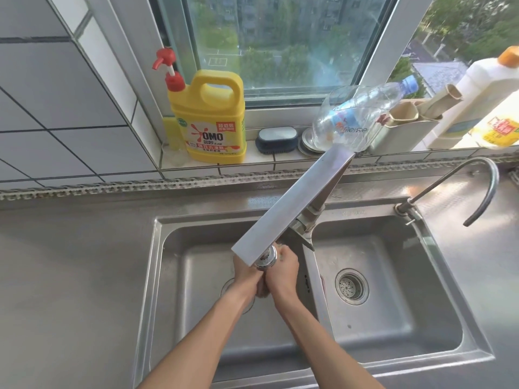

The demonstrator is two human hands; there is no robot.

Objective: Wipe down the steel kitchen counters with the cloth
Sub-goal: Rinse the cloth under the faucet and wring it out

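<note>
Cloth (263, 291) bunched between both hands, left hand (245, 268) and right hand (284, 267) grasping it under faucet (292, 204)

A home kitchen — double steel sink (157, 276), faucet (280, 214), dish-soap jug (209, 119) on the tiled windowsill (252, 160).

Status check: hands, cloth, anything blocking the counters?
Both hands, left hand and right hand, clasped on the cloth under the faucet, over the left basin. Cloth mostly hidden. Counter not yet being wiped.
</note>
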